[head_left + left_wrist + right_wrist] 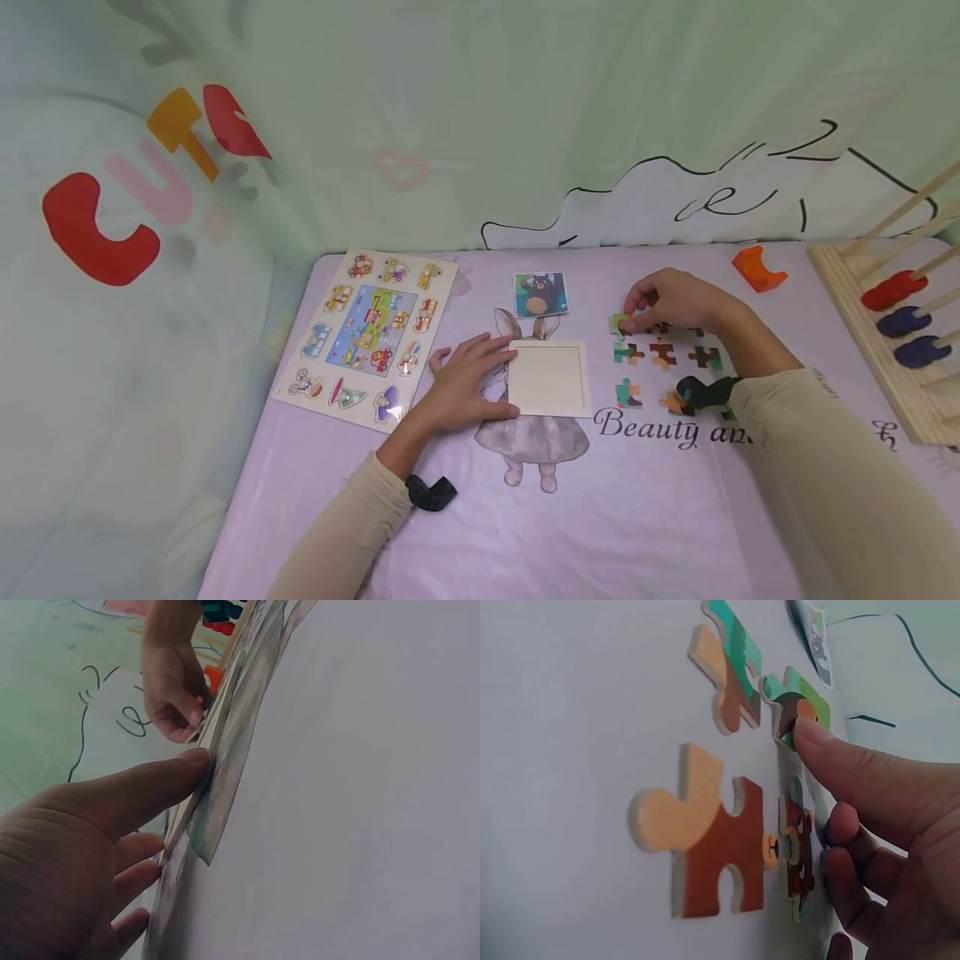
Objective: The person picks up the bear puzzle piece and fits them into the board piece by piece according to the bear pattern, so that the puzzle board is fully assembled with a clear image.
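My right hand (671, 298) pinches a green corner puzzle piece (786, 705) with part of a brown bear's ear on it; the thumb lies on its face, and the index finger is mostly hidden behind it. Several other puzzle pieces (663, 355) lie apart in rows below that hand. My left hand (467, 385) rests at the left side of a pale square puzzle tray (551, 379), thumb at its near corner and fingertips at its left edge. Above the tray lies a square bear picture card (542, 294).
A vehicle peg-puzzle board (300, 387) lies at the left. An orange curved block (759, 268) and a wooden bead rack (870, 333) with red and blue beads stand at the right. A printed cloth covers the table, and a curtain hangs behind it.
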Available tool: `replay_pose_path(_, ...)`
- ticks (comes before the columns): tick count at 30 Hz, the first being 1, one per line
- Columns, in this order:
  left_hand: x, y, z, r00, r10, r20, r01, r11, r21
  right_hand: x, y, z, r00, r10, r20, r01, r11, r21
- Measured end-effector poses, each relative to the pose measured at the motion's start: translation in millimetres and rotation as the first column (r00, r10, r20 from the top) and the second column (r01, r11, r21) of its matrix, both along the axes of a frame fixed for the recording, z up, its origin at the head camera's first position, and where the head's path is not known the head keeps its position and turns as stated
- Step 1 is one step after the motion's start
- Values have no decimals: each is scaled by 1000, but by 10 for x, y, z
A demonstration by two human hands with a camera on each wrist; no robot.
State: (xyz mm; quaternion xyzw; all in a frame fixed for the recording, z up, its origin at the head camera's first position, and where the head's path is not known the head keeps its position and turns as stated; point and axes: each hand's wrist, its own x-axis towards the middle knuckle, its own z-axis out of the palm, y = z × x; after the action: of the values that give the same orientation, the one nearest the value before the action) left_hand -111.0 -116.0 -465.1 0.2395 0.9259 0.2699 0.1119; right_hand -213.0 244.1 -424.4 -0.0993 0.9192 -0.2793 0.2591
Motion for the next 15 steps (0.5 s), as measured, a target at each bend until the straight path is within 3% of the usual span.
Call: replay_pose_path(15, -11, -13, -12, 1000, -12, -18, 12, 1000, 6, -27, -29, -30, 1000, 23, -12, -23, 999, 22)
